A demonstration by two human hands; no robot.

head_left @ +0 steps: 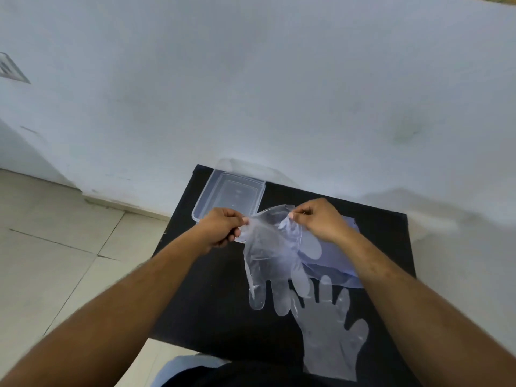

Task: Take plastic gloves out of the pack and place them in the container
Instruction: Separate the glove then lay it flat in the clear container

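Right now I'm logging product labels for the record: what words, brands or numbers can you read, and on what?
None can be read.
Pack: bluish film, no print legible.
Container: clear, no label visible.
Gloves, held and lying flat: plain.
Wall fixture: dark bars only, too blurred for text.

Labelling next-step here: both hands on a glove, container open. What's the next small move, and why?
Probably carry the held glove forward and lower it into the container. Left hand and right hand pinch its cuff, fingers hanging free; the container looks empty. Another glove lies flat on the table.
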